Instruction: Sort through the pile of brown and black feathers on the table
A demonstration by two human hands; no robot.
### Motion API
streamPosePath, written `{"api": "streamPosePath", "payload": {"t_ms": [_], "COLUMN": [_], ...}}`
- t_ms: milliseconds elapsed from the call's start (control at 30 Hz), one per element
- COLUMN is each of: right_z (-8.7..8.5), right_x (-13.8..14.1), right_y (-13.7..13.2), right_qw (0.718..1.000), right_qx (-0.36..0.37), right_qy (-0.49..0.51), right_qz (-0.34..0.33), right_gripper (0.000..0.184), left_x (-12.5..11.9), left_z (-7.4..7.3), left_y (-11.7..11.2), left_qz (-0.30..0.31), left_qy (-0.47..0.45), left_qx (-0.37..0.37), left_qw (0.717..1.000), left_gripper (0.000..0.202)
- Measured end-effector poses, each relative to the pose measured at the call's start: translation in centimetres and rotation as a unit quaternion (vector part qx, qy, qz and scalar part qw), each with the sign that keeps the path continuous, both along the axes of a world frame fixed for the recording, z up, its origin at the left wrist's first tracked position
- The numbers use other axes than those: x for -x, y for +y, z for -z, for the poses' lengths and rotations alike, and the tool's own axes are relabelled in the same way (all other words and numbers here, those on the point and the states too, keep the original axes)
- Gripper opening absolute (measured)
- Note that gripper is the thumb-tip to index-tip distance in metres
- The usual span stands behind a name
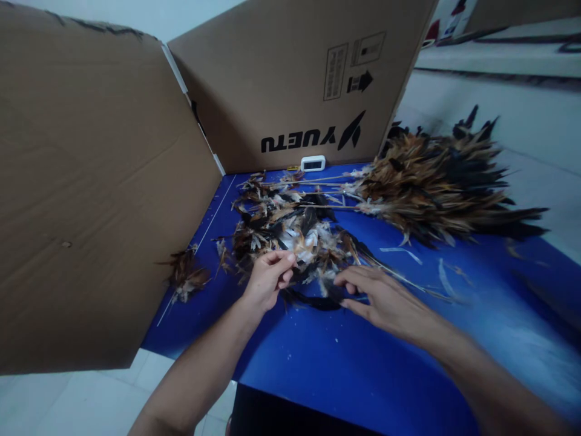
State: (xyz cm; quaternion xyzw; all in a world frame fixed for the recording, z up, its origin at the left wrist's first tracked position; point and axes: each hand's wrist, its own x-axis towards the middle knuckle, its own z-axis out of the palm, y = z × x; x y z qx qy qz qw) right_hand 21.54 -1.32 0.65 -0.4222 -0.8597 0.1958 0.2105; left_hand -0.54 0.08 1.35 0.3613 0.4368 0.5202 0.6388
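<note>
Near the middle of the blue table, my left hand point(271, 275) is closed in a pinch on a small light-brown feather point(303, 242). To its right is my right hand point(381, 297), thumb and fingers apart, reaching towards a dark fluffy feather point(333, 292); whether the fingertips touch it is hard to see. Just beyond both hands spreads a loose pile of feathers point(267, 224), mixed brown, black and white. A long black feather point(313, 301) lies curved in front of the pile.
Several feather dusters point(422, 181) on thin sticks lie at the right back. Cardboard panels point(290, 85) wall the back and left. A small white device point(313, 163) stands against the back panel. A feather clump point(186, 275) lies left; clear strips point(402, 251) lie right.
</note>
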Motion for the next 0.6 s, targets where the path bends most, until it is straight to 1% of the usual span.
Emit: {"api": "streamPosePath", "payload": {"t_ms": [67, 133, 200, 300, 400, 467, 533, 600], "right_z": [0.13, 0.1, -0.09, -0.45, -0.48, -0.32, -0.18, -0.14], "right_x": [0.46, 0.8, 0.9, 0.65, 0.34, 0.29, 0.43, 0.72], "right_y": [-0.01, 0.02, 0.05, 0.12, 0.29, 0.41, 0.49, 0.5], "right_qw": [0.999, 0.998, 0.997, 0.984, 0.945, 0.913, 0.886, 0.862], "right_qx": [-0.022, -0.042, -0.046, -0.01, 0.058, 0.107, 0.148, 0.181], "right_qy": [0.01, 0.021, 0.057, 0.158, 0.272, 0.331, 0.376, 0.418], "right_qz": [-0.034, -0.048, -0.017, 0.078, 0.172, 0.213, 0.227, 0.223], "right_gripper": [0.013, 0.015, 0.019, 0.015, 0.017, 0.022, 0.027, 0.03], "left_x": [-0.09, -0.17, -0.2, -0.19, -0.22, -0.34, -0.57, -0.85], "left_z": [0.09, 0.18, 0.22, 0.16, 0.16, 0.27, 0.44, 0.59], "left_y": [-0.08, -0.15, -0.19, -0.17, -0.15, -0.22, -0.37, -0.61], "left_qz": [0.006, 0.011, 0.014, 0.017, 0.013, 0.016, 0.03, 0.052], "left_qy": [0.006, 0.011, 0.012, 0.009, 0.008, 0.016, 0.033, 0.049], "left_qx": [-0.002, -0.002, -0.002, -0.003, 0.0, 0.009, 0.017, 0.02], "left_qw": [1.0, 1.0, 1.0, 1.0, 1.0, 1.0, 0.999, 0.997], "left_gripper": [0.029, 0.028, 0.028, 0.028, 0.028, 0.029, 0.03, 0.03]}}
